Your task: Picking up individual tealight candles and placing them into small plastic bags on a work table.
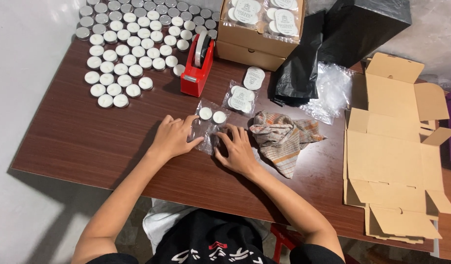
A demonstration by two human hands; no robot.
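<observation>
Hands rest on a clear bag (pixel 209 128) lying flat on the brown table (pixel 78 142). The left hand (pixel 172 138) lies palm down with its fingers spread slightly apart, the fingertips pressing the bag's left edge. The right hand (pixel 238 151) is arched, its fingers bent and a little apart, the tips pinning the bag's lower right corner; neither hand is closed around anything. Inside the bag, just past the fingertips, sit two white candles (pixel 212 115) side by side, near the bag's far end. Beyond them, farther from the fingers, stands a red tape dispenser (pixel 198 66), and to its left a large field of loose candles (pixel 132 44) in metal cups. Two filled packets (pixel 245 93) lie just beyond the right fingertips, before an open box (pixel 257 34) holding more packets. Touching the right hand's outer side is a checked cloth (pixel 283 137). Past the cloth lie a black bag (pixel 323 54), a heap of clear bags (pixel 333 90) and flat cardboard (pixel 396 161).
</observation>
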